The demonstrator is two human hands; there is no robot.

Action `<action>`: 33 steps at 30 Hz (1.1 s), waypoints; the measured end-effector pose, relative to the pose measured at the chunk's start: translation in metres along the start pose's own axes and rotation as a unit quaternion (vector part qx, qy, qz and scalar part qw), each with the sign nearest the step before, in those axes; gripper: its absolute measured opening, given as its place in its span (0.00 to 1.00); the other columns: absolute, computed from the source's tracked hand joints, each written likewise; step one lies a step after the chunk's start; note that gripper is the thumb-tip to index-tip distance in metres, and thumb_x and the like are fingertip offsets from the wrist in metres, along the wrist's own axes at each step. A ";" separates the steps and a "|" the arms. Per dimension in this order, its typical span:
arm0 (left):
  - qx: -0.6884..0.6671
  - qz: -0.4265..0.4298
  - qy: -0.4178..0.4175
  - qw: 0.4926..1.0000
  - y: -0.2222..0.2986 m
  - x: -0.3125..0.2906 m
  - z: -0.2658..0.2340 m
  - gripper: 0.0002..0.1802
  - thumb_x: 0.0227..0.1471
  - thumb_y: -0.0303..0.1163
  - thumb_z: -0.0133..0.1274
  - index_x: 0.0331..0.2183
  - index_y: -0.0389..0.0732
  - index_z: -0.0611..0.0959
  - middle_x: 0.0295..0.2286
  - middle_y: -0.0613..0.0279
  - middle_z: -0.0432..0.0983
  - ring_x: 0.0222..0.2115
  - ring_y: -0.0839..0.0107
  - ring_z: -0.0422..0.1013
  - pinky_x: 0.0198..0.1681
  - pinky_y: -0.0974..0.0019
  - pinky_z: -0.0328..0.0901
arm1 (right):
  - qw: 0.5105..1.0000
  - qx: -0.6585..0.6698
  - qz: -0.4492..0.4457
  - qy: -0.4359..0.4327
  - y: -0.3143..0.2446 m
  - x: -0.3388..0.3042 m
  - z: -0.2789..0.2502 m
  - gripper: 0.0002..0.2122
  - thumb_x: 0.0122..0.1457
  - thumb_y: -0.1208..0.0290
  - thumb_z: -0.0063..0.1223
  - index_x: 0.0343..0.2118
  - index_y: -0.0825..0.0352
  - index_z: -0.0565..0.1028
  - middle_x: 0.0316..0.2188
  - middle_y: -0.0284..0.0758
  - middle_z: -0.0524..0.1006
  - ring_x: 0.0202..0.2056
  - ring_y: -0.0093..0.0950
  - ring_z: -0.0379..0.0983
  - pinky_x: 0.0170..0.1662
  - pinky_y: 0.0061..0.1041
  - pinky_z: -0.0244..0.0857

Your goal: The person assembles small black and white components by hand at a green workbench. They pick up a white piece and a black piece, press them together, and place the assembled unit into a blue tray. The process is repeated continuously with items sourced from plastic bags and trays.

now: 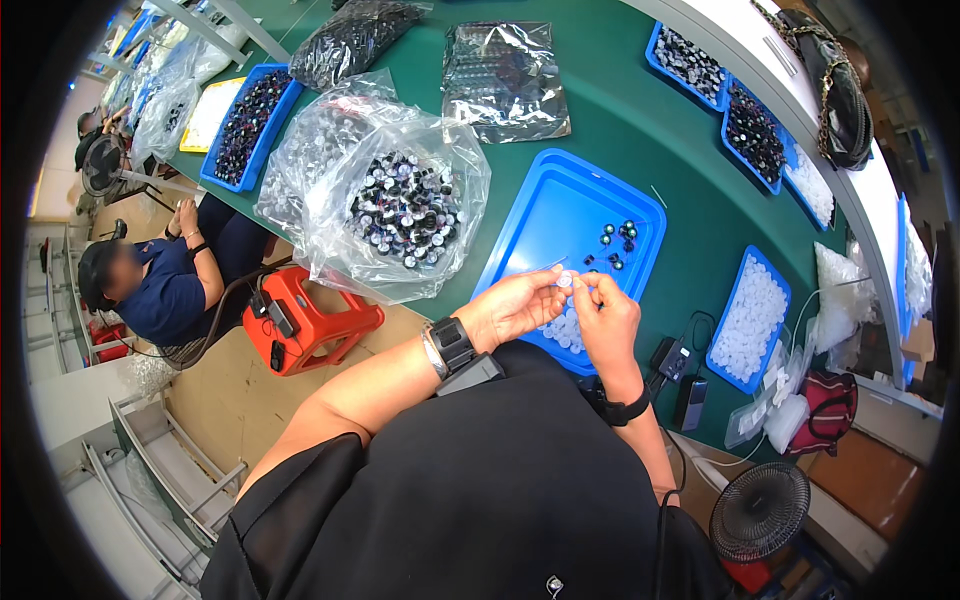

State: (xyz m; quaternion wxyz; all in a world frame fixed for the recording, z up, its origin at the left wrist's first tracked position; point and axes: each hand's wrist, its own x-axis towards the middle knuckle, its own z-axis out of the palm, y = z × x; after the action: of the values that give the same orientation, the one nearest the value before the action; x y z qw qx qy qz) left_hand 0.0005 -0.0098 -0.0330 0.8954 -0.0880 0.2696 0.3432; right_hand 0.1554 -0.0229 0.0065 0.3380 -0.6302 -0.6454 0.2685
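Green tabletop point(620, 130) spreads all around one blue tray point(545, 210). Over that tray's near half, a small clear piece point(566, 281) sits right at the fingertips: the left hand point(512, 305) pinches it from one side, the right hand point(610, 322) from the other, well clear of either palm. I'd judge this as handling one piece at a time; the next move seems to call for a light, steady pinch. Inside the tray, dark beads point(616, 265) lie beyond the fingers. Left of the tray rests a bag of beads point(405, 210); right of it, a bin of white pieces point(748, 315).
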 end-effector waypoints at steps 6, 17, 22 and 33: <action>-0.013 0.010 0.014 1.000 0.000 0.000 0.003 0.11 0.60 0.31 0.42 0.42 0.35 0.72 0.32 0.59 0.72 0.29 0.76 0.72 0.30 0.76 0.72 | 1.000 -0.011 -0.009 -0.004 0.001 -0.001 -0.001 0.02 0.51 0.76 0.56 0.27 0.67 0.77 0.08 0.27 0.62 0.12 0.14 0.56 0.16 0.20 0.51; -0.001 0.011 0.016 1.000 0.000 -0.002 0.001 0.14 0.60 0.34 0.43 0.42 0.33 0.72 0.30 0.60 0.72 0.28 0.77 0.70 0.29 0.75 0.70 | 1.000 -0.009 0.003 -0.001 0.003 -0.001 0.002 0.03 0.50 0.73 0.58 0.26 0.66 0.76 0.08 0.30 0.64 0.11 0.21 0.60 0.16 0.24 0.52; -0.047 0.064 0.055 0.995 0.015 -0.004 -0.010 0.16 0.60 0.36 0.43 0.41 0.32 0.73 0.26 0.61 0.70 0.25 0.77 0.67 0.28 0.76 0.68 | 0.996 0.032 0.081 -0.027 0.018 0.007 0.003 0.05 0.50 0.71 0.59 0.27 0.66 0.76 0.10 0.32 0.68 0.12 0.26 0.64 0.18 0.26 0.55; -0.061 0.095 0.121 0.986 0.032 -0.045 -0.032 0.17 0.60 0.39 0.42 0.41 0.33 0.73 0.25 0.65 0.68 0.24 0.79 0.65 0.26 0.77 0.64 | 0.954 -0.222 -0.109 -0.170 0.104 0.012 0.098 0.08 0.50 0.71 0.55 0.34 0.61 0.75 0.31 0.36 0.75 0.35 0.36 0.73 0.38 0.35 0.64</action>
State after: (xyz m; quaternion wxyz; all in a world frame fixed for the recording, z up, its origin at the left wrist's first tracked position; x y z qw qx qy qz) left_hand -0.0623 -0.0221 -0.0350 0.8125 -0.1574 0.3614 0.4295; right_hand 0.1453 0.0033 -0.1344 0.1024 -0.5603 -0.8013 0.1829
